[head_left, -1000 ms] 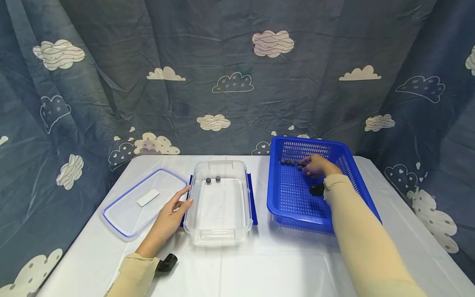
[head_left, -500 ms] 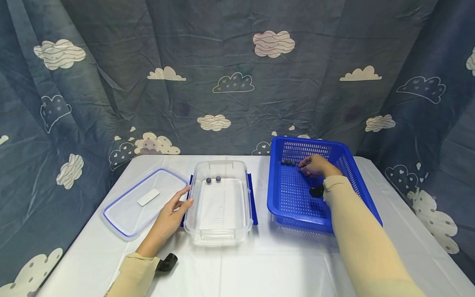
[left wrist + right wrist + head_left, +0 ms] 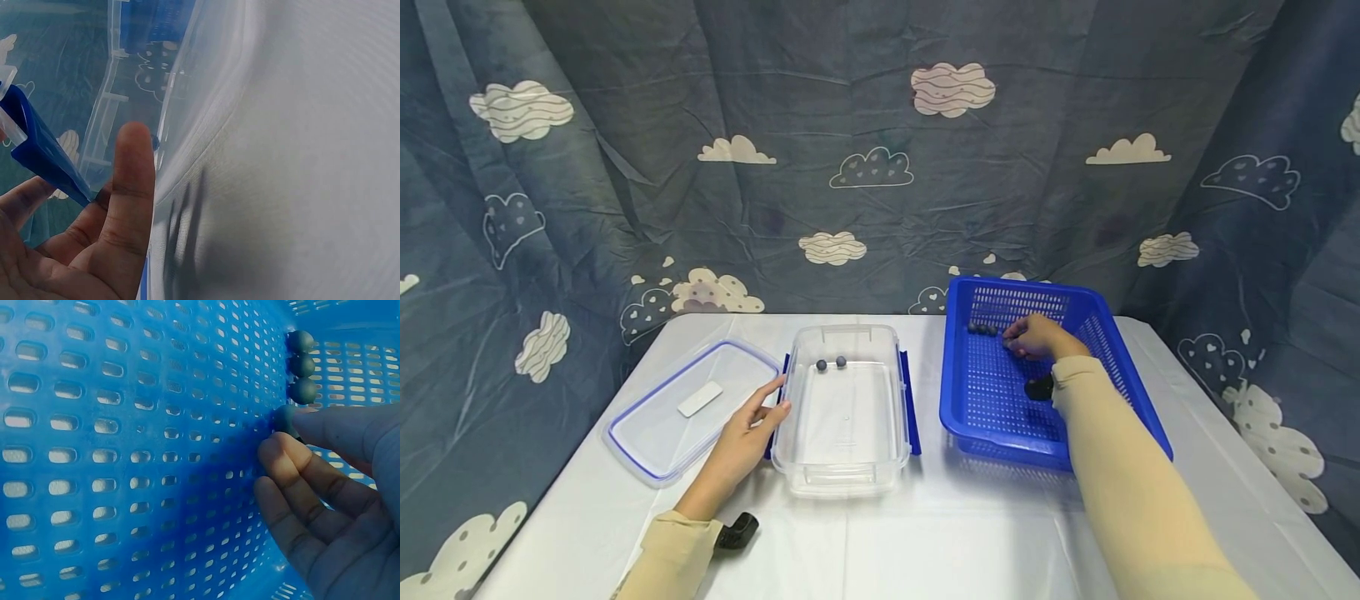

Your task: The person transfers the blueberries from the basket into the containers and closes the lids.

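Observation:
In the head view my right hand reaches into the blue plastic basket at the right. Its thumb and fingertips pinch a small dark ball, partly hidden by the thumb. Beyond that ball, a row of similar dark balls lies along the basket's far side. My left hand rests at the left side of a clear plastic box, fingers loosely extended at its blue side latch. Two dark balls lie inside the box, toward its far end.
A clear lid with a blue seal and a white label lies left of the box. Another blue latch hangs open on the box's right side. White cloth covers the table, and a cloud-patterned curtain stands behind.
The right fingertips have closed in around the ball at the near end of the row. My left hand, the box and the basket stay in place.

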The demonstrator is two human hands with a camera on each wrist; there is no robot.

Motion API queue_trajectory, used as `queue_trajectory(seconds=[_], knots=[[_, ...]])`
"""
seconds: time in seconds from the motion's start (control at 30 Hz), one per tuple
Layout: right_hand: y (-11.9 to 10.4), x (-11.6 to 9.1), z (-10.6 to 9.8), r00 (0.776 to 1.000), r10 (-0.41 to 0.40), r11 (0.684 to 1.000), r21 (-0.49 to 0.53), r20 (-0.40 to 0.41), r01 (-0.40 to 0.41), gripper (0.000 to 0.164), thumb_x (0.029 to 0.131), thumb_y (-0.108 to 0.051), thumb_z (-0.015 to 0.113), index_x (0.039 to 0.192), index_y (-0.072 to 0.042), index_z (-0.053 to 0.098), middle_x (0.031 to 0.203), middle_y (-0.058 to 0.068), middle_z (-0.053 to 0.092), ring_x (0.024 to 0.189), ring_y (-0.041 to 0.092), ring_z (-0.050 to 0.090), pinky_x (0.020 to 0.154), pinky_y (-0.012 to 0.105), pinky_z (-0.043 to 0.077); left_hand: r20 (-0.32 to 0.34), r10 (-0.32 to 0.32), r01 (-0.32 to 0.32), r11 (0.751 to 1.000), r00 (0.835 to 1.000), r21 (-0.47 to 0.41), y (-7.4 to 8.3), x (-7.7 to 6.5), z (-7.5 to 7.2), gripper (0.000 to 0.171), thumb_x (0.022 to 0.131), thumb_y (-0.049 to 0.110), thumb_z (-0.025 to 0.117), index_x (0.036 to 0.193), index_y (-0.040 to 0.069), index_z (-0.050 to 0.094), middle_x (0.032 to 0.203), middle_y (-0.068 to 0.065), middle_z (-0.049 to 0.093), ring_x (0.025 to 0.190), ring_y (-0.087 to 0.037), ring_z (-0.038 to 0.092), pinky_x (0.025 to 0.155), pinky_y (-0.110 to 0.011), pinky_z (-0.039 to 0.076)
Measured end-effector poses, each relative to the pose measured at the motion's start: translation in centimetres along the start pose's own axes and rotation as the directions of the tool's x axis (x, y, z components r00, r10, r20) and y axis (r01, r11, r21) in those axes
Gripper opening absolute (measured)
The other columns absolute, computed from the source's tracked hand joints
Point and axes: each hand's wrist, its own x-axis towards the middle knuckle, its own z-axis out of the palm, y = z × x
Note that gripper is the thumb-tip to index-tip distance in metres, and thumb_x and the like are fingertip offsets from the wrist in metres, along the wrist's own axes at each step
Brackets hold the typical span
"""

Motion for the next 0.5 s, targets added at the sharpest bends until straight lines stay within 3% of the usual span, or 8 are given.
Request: queue_trajectory(seconds=[0.5], knots=[[0.25, 0.27, -0.04, 0.999, 0.005, 1.000, 0.004, -0.032, -0.005, 0.024, 0.104, -0.005, 0.064, 0.123, 0.009, 0.067, 0.088, 0.007, 0.067, 0.076, 0.015, 0.060, 0.069, 0.027, 0.052, 0.004, 0.000, 0.000, 1.000, 1.000, 0.006, 0.11, -0.12, -0.05, 0.055, 0.111, 0.038, 0.059, 0.164, 0.028, 0.046, 0.124, -0.019, 0.077, 0.124, -0.034, 0.069, 0.098, -0.040, 0.054]])
